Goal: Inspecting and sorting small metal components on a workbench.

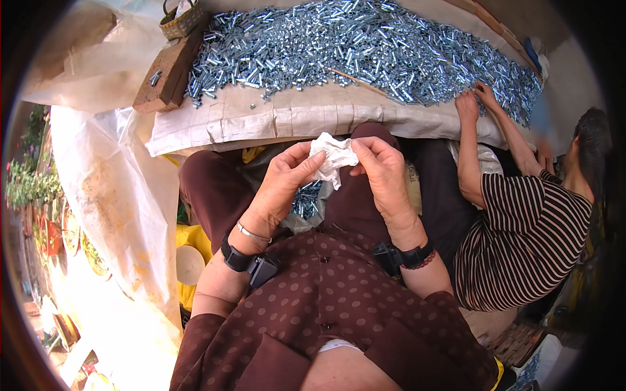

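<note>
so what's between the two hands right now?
In the head view, a crumpled white tissue spans the gap, pinched by the left hand and the right hand. Nothing else sits between them.

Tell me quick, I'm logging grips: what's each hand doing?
Left hand: closed, pinching the crumpled white tissue.
Right hand: closed, pinching the same tissue.

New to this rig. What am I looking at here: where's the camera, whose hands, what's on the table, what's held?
One picture, from a fisheye camera worn on a person's head, looking down; edges bend because of the lens. No machine: the left hand and right hand are the wearer's own, with black bands on both wrists. Together they pinch a crumpled white tissue above the lap. Ahead, a cloth-covered table bears a heap of small silvery metal parts. At right, a co-worker in a striped shirt reaches into the heap.
</note>
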`<control>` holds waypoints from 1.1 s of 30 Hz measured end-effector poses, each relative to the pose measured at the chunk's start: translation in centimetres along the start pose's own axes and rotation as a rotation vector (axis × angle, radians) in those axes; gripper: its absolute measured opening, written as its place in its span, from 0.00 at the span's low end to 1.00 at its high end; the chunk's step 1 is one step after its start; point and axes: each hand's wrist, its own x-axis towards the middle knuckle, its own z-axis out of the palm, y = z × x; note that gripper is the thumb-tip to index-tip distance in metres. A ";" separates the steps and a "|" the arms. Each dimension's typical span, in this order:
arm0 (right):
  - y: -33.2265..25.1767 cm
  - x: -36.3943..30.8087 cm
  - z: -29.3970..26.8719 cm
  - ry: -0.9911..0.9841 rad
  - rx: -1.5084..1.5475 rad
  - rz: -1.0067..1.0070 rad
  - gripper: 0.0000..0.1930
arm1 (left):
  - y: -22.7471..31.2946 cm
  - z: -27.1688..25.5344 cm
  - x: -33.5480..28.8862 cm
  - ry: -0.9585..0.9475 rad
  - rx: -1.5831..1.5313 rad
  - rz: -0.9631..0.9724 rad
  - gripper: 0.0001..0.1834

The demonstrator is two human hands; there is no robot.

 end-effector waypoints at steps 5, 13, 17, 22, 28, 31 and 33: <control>-0.2 -0.4 1.2 0.024 -0.043 -0.110 0.11 | -0.2 0.1 -0.1 -0.048 -0.103 -0.009 0.16; -5.0 -3.4 1.8 -0.112 0.023 -0.332 0.09 | 6.5 4.2 -6.3 -0.310 0.084 0.743 0.12; -4.1 -3.4 1.3 -0.036 -0.037 -0.243 0.10 | 9.1 5.2 -6.4 -0.725 0.123 0.797 0.05; -1.5 -3.3 0.9 -0.075 -0.019 -0.086 0.10 | 5.8 3.0 -10.6 -0.627 -0.131 0.723 0.06; 1.6 -3.5 0.5 -0.088 -0.011 0.025 0.10 | 11.2 5.0 -5.5 -1.103 -0.046 0.629 0.08; 1.5 -3.4 0.4 -0.115 0.089 0.043 0.10 | 10.5 5.4 -6.5 -0.936 -0.024 0.578 0.07; -1.7 -4.5 0.2 -0.101 0.057 -0.109 0.12 | 10.6 5.4 -7.0 -0.884 0.005 0.595 0.08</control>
